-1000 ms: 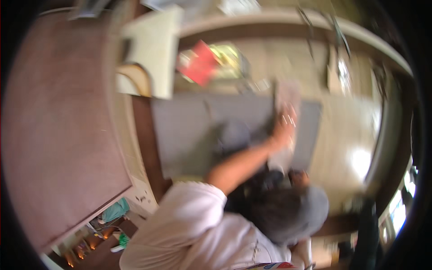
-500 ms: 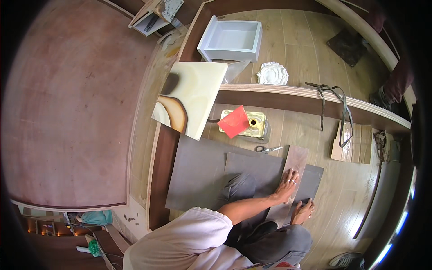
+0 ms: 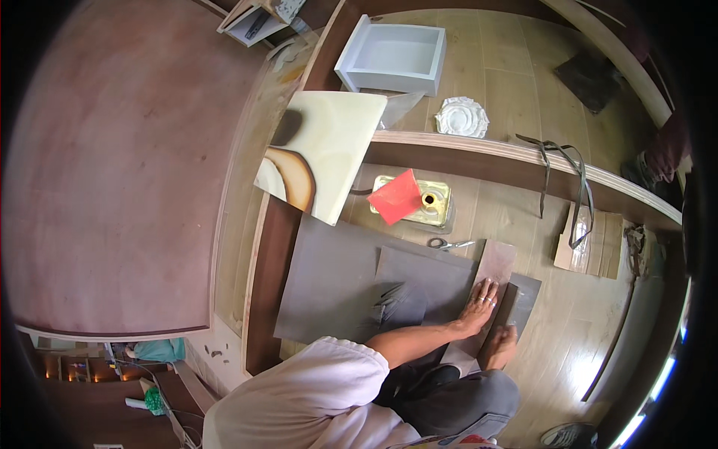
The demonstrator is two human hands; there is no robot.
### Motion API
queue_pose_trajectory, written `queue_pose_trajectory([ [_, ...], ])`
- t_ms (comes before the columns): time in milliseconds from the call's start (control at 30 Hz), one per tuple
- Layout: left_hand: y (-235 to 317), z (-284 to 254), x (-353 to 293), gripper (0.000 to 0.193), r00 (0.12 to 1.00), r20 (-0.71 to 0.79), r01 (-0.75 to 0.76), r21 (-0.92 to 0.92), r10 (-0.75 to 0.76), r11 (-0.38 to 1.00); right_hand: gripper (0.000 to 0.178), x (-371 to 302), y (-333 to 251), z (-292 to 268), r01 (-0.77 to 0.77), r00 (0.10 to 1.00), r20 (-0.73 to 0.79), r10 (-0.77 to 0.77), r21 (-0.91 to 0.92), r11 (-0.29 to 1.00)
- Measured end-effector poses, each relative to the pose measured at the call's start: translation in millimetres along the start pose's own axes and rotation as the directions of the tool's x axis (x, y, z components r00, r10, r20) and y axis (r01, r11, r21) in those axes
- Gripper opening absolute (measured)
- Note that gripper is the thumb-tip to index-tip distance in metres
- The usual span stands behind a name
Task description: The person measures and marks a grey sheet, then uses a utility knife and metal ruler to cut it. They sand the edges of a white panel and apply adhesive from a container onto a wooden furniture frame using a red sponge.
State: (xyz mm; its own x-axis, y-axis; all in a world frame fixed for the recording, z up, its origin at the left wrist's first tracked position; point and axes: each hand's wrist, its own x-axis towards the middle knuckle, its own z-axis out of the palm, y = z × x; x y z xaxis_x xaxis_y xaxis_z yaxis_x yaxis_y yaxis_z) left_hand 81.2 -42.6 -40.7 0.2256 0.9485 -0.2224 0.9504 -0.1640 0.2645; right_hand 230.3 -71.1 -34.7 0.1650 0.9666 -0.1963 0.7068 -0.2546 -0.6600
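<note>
A long brown strip of board [image 3: 496, 258] lies across a dark grey sheet [image 3: 329, 277] on the floor. Fingers stretched, my left hand [image 3: 476, 308] presses flat on the strip. Along the strip's right edge, a narrow flap [image 3: 509, 303] of the grey material stands folded up. At the flap's near end is my right hand [image 3: 502, 347], its fingers curled round the edge. Flat grey material [image 3: 527, 292] shows beyond the flap. Scissors [image 3: 449, 243] lie just past the sheet's far edge.
A metal tin [image 3: 440, 209] with a red square piece [image 3: 395, 197] on top stands beyond the scissors. A wooden partition [image 3: 479, 148] crosses behind it, with black straps [image 3: 576, 172] over it. Cardboard [image 3: 587, 243] lies right; a white drawer [image 3: 396, 56] sits far back.
My right hand has curled its fingers and raised the grey material's edge into a flap along the strip. My left hand stays on the strip. The view has shifted slightly.
</note>
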Motion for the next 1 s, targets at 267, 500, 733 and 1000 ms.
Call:
queue_pose_trajectory([
  [267,-18,27,18,0.080,0.943,-0.331,0.060,0.242,0.025,0.968,0.028,21,0,-13,-0.169,0.985,0.082,0.150,0.337,0.926],
  [500,-14,-11,19,0.126,0.992,0.128,-0.010,0.086,-0.001,0.996,0.049,-7,-25,-6,0.157,0.977,-0.121,-0.174,-0.139,0.978],
  [733,-53,-13,20,0.068,0.961,-0.214,-0.249,-0.412,0.173,0.876,0.100,-88,-22,42,0.146,0.989,-0.016,-0.149,-0.131,0.981],
  [1000,-89,-45,20,0.048,0.927,-0.373,-0.140,-0.441,-0.039,0.887,0.086,-73,-14,-14,0.233,0.940,-0.246,-0.236,-0.042,0.972],
])
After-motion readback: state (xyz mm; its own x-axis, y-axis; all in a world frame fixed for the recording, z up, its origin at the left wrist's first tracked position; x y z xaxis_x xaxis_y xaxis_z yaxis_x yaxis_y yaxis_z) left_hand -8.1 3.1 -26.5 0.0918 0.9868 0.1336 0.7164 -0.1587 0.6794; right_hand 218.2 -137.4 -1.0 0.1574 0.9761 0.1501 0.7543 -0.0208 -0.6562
